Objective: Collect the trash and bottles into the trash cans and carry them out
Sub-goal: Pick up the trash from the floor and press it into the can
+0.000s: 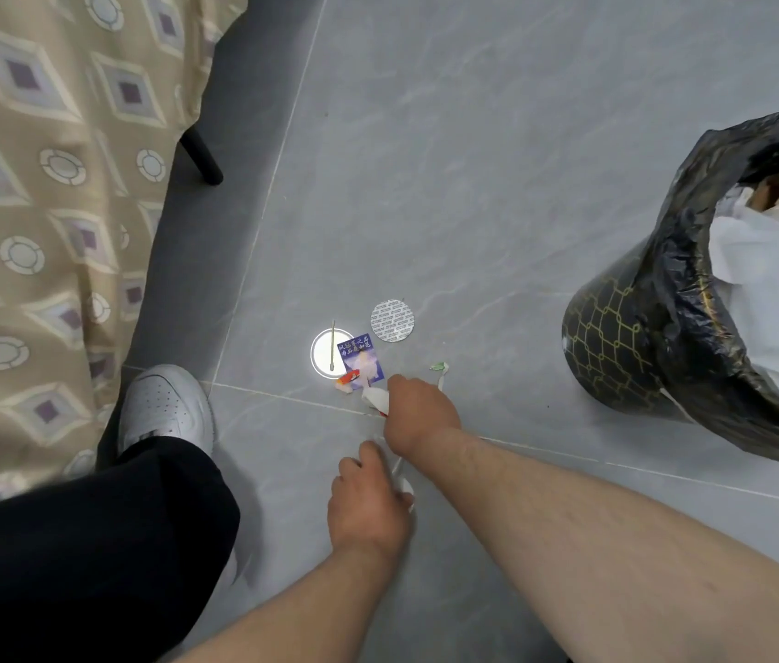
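Small litter lies on the grey tile floor: a blue printed card (362, 360), a red and white scrap (347, 378), a cotton swab (332, 345), a silver foil disc (392, 321) and a green and white scrap (440, 369). My right hand (418, 413) is closed on a white and red wrapper (376, 398) just below the card. My left hand (368, 500), nearer to me, grips white paper scraps (401, 477). A black trash can (617, 342) with a gold pattern and a black bag (712, 193) stands at the right, holding white paper and cardboard.
A bed with a beige diamond-patterned cover (43, 208) fills the left, its black leg (201, 155) on the floor. My white shoe (165, 406) and black trouser leg (81, 557) are at the lower left. A bright round light reflection (323, 352) lies under the swab.
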The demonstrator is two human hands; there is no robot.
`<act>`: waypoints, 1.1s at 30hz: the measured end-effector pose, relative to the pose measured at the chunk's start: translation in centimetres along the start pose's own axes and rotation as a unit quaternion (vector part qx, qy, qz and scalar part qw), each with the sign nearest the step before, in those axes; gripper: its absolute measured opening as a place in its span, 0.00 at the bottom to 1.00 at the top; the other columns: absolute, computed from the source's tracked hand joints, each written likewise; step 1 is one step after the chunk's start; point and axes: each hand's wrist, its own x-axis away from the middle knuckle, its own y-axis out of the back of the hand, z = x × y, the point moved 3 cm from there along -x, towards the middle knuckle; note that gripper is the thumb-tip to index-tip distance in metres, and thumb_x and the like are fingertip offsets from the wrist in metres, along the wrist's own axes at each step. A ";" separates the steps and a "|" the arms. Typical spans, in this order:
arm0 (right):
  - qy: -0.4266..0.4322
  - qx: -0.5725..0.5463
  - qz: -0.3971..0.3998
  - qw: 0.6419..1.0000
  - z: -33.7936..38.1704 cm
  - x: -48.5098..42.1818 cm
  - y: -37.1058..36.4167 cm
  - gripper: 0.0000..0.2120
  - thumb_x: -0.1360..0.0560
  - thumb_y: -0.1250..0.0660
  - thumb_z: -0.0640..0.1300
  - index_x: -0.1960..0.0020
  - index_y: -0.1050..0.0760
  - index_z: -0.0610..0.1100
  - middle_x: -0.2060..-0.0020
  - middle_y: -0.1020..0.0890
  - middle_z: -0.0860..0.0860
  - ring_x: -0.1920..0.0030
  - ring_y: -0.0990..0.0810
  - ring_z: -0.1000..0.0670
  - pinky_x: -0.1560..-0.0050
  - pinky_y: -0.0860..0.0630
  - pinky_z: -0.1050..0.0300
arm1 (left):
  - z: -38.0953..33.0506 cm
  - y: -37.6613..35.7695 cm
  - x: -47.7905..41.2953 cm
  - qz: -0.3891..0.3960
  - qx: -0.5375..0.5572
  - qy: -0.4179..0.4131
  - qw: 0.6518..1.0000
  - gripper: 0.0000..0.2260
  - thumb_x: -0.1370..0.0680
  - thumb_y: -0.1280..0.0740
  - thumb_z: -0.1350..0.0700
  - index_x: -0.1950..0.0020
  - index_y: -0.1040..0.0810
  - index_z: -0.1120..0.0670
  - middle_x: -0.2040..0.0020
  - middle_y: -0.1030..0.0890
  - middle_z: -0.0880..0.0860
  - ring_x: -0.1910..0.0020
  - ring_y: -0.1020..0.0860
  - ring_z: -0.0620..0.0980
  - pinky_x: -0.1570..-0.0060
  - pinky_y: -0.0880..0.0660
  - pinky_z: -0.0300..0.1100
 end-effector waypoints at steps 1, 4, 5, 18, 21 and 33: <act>-0.006 -0.019 0.005 1.000 -0.3 0.0 0.0 0.13 0.26 0.37 0.40 0.42 0.30 0.41 0.41 0.23 0.43 0.40 0.24 0.41 0.45 0.28 0.52 | 0.0 -0.1 -0.1 0.003 0.005 0.001 1.000 0.25 0.27 0.32 0.49 0.36 0.37 0.52 0.42 0.28 0.56 0.45 0.26 0.57 0.48 0.27 0.47; -0.024 -0.092 0.014 0.995 -1.7 0.0 0.6 0.09 0.25 0.36 0.41 0.45 0.26 0.40 0.42 0.21 0.42 0.41 0.24 0.40 0.50 0.31 0.57 | 0.1 0.1 -0.3 0.008 0.033 0.012 0.999 0.23 0.29 0.30 0.50 0.39 0.35 0.52 0.44 0.26 0.56 0.46 0.24 0.58 0.50 0.27 0.46; -0.023 -0.104 0.013 0.994 -2.3 0.1 1.1 0.10 0.25 0.34 0.43 0.45 0.26 0.40 0.43 0.21 0.42 0.42 0.24 0.40 0.51 0.32 0.58 | 0.1 0.2 -0.4 0.008 0.049 0.015 0.999 0.22 0.29 0.30 0.51 0.40 0.35 0.52 0.45 0.26 0.56 0.46 0.24 0.58 0.51 0.28 0.45; 0.043 -0.112 -0.004 0.993 -4.7 10.6 17.8 0.09 0.25 0.32 0.49 0.56 0.28 0.44 0.56 0.22 0.46 0.55 0.19 0.43 0.59 0.20 0.51 | -4.9 11.3 2.1 0.033 0.300 -0.063 0.951 0.09 0.31 0.26 0.61 0.57 0.23 0.51 0.60 0.20 0.49 0.57 0.19 0.53 0.60 0.26 0.40; 0.055 -0.165 -0.056 0.983 -5.0 16.3 23.4 0.08 0.25 0.32 0.47 0.58 0.29 0.45 0.64 0.25 0.50 0.68 0.25 0.55 0.72 0.27 0.67 | -8.2 15.0 4.8 0.026 0.362 -0.092 0.927 0.09 0.31 0.26 0.61 0.54 0.22 0.55 0.58 0.18 0.54 0.60 0.18 0.52 0.60 0.21 0.43; -0.004 -0.549 -0.274 0.790 -19.9 25.9 35.0 0.08 0.25 0.33 0.36 0.52 0.27 0.47 0.55 0.23 0.46 0.57 0.23 0.48 0.48 0.21 0.48 | -30.6 17.3 14.2 0.043 0.385 -0.273 0.880 0.13 0.28 0.26 0.54 0.46 0.22 0.55 0.53 0.17 0.53 0.56 0.18 0.51 0.66 0.24 0.41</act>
